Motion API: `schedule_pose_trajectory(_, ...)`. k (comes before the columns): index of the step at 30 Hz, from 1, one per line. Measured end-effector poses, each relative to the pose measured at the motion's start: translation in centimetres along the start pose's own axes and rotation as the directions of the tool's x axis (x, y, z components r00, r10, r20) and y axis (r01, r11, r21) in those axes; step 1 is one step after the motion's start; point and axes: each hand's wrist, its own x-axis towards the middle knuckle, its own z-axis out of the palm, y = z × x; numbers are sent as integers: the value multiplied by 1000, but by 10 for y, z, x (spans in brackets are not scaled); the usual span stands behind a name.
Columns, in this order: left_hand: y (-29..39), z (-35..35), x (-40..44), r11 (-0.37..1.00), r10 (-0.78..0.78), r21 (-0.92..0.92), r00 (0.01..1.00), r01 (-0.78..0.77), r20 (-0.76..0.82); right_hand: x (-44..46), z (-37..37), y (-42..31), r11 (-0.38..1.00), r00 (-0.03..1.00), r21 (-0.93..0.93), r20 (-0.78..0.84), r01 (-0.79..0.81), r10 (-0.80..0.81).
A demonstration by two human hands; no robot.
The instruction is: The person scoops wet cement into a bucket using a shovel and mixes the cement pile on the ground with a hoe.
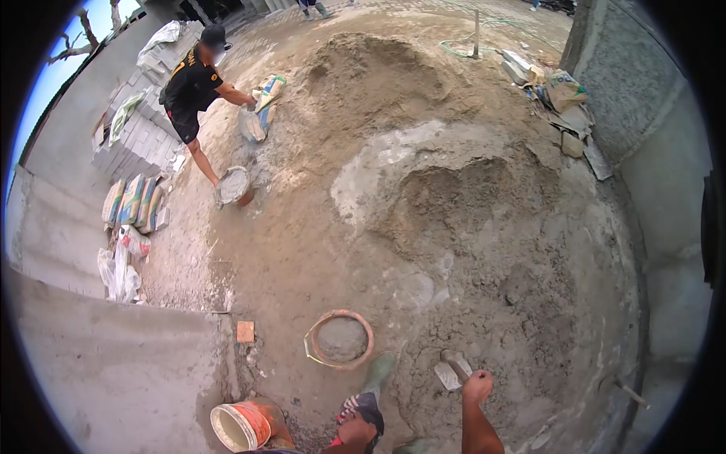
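Observation:
My right hand (478,387) is closed around the grip of a short hand tool with a flat pale blade (448,376), probably a trowel. Its blade rests on wet grey mortar (491,333). My left hand (357,430) lies against dark cloth by my bent leg; its fingers are not clear. A green boot (380,369) shows just beyond that knee. Ahead of the boot stands a round bucket (342,338) filled with grey mortar, its pale handle folded to the left side. An orange and white bucket (240,425) lies tipped at the lower left, its mouth facing left.
Behind the mortar rises a sand heap (370,72). At the upper left a person (193,91) bends over a cement bag (261,113), one hand at another full bucket (233,185). Concrete walls (665,212) border both sides. A stick-like handle (631,394) juts out at right.

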Motion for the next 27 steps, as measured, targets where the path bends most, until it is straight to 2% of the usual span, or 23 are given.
schedule_pose_trajectory(3, 0, 1, -2, 1000, 2, 24, 999, 0, -50, 1, 4, 4, 1000, 1000, 12, -5, 14, -14)
schedule_pose_trajectory(12, -1, 0, -1, 1000, 1, -17, 1000, -2, -28, 0, -2, -1, 1000, 1000, 11, 18, -2, 2)
schedule_pose_trajectory(15, 1, -9, -4, 1000, -8, -12, 1000, 9, 23, 0, -2, 0, 1000, 1000, 23, 15, 4, -4)
schedule_pose_trajectory(27, -1, -10, -5, 1000, -23, 16, 999, 22, 47, 10, 1, -3, 999, 999, 11, 16, -40, 39)
